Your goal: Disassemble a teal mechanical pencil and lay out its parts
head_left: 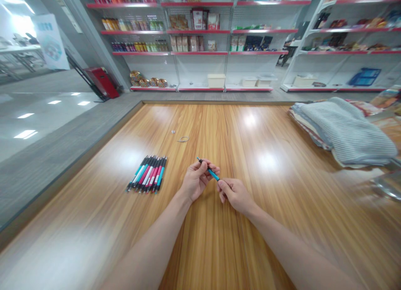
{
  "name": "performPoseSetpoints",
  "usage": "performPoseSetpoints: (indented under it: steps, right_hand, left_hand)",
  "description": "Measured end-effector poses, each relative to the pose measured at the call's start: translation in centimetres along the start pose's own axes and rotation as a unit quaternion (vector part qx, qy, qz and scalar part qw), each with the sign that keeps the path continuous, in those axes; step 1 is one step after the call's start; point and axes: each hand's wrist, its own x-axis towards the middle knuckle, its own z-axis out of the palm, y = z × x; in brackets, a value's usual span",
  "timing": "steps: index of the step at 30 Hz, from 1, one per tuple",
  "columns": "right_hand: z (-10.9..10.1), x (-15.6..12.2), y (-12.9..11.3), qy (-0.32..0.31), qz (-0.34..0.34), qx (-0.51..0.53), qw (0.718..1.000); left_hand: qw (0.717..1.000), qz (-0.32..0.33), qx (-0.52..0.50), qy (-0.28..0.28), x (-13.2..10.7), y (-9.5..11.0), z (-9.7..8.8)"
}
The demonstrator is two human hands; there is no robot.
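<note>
Blue pen (214,174) is btwn both hands: L hand (197,177) pinches its far part, R hand (235,194) its near end. Left of grip, row of pens (146,174) on table (203,240) looks done; held pen is not yet w/ them.

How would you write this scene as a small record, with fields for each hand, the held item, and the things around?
left hand: left hand holds the pen toward its far end
right hand: right hand grips the near end
held item: blue and black, slanting between both hands
left of hands: pens side by side, with blue, white and pink parts
beyond hands: thin loop and a tiny object, too small to identify
far right: folded cloths, stacked
surface: wood-grain table
background: stocked shelves
</note>
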Motion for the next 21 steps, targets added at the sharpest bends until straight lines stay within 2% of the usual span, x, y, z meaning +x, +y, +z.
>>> performPoseSetpoints:
  steps: [9, 15, 21]
  right_hand:
    - [0.40, -0.56, -0.45, 0.059, -0.054, -0.128, 0.989]
    - [0.53, -0.42, -0.32, 0.089, -0.093, -0.223, 0.966]
    - [0.59, -0.56, -0.23, 0.095, -0.089, -0.202, 0.971]
  left_hand:
    - [1.000, 0.005, -0.016, 0.016, 0.02, -0.43, 0.22]
    - [0.999, 0.002, -0.022, 0.037, 0.12, -0.67, 0.11]
    - [0.999, -0.007, -0.023, 0.045, 0.12, -0.58, 0.24]
